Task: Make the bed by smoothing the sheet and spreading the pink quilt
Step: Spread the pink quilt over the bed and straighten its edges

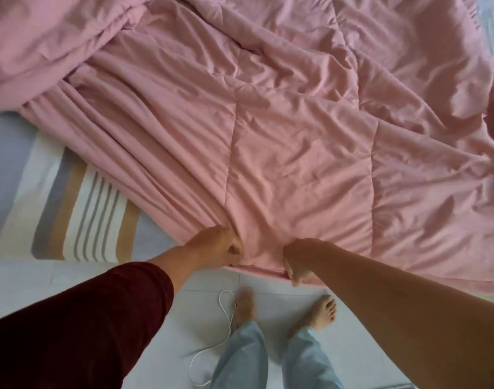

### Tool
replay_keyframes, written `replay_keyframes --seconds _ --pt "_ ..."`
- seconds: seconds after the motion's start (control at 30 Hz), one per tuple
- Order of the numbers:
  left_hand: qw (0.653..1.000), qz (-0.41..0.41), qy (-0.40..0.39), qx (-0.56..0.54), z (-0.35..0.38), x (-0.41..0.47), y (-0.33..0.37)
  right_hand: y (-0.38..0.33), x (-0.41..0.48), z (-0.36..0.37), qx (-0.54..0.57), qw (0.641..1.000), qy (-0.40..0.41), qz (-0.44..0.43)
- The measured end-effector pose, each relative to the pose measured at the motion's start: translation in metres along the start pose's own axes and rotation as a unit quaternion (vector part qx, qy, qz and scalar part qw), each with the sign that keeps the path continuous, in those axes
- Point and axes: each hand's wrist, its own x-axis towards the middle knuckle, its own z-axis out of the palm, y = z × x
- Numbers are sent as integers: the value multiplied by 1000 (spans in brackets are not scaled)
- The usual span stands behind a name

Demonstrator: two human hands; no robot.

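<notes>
Spreading is the step in hand — the left hand (pixel 216 245) and right hand (pixel 299 261) both pinch the rumpled pink quilt (pixel 282 130) at the bed's near edge; next, pull it over the bare striped sheet (pixel 80 209).

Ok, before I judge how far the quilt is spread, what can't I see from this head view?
- Pink quilt: its far and right edges run off the frame.
- Striped sheet: mostly covered by the quilt, so wrinkles beneath are hidden.
- Left hand and right hand: fingertips buried in the quilt's near edge.
- White cable: both ends hidden.
</notes>
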Motion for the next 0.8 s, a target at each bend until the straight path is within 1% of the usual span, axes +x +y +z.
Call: replay_keyframes --seconds 0.03,0.07,0.1,0.13,0.17,0.2,0.27,0.33,0.37,0.4,0.5,0.53,0.57,0.63,0.67,0.7,0.8 --pt "996 -9 89 -6 -1 -7 -6 -6 1 -7 19 1000 0 -9" --pt "982 -30 186 -4 -3 -13 -13 -13 2 -14 47 999 12 -21" --pt "959 -61 276 -7 -6 -18 -21 -21 4 -24 71 996 38 -37" --pt "933 -101 345 -18 -10 -23 -31 -32 7 -34 81 992 78 -57" --pt "908 -146 391 -40 -15 -27 -43 -43 10 -44 87 986 121 -76" --pt "886 -186 419 -69 -21 -30 -57 -55 15 -54 106 977 156 -97" --pt "855 -254 437 -116 -30 -33 -83 -78 24 -70 151 959 198 -132" --pt "822 -323 443 -153 -39 -34 -104 -104 37 -85 161 950 227 -141" --pt "800 -355 452 -173 -45 -35 -109 -116 46 -92 157 948 239 -141" --pt "774 -383 460 -206 -50 -35 -114 -126 52 -98 146 948 247 -139" --pt "665 -459 479 -343 -67 -30 -140 -149 67 -109 74 955 256 -132" --pt "629 -463 483 -395 -72 -27 -150 -155 70 -111 53 958 255 -122" --pt "593 -446 486 -461 -77 -26 -157 -159 72 -112 38 959 259 -110" --pt "518 -382 493 -585 -84 -22 -165 -169 75 -113 18 956 280 -91" --pt "490 -355 493 -626 -89 -20 -165 -172 77 -114 11 953 290 -84" --pt "475 -340 491 -647 -92 -19 -163 -175 79 -114 6 954 290 -79" --pt "458 -336 507 -648 -98 -17 -170 -176 82 -118 9 964 249 -89"
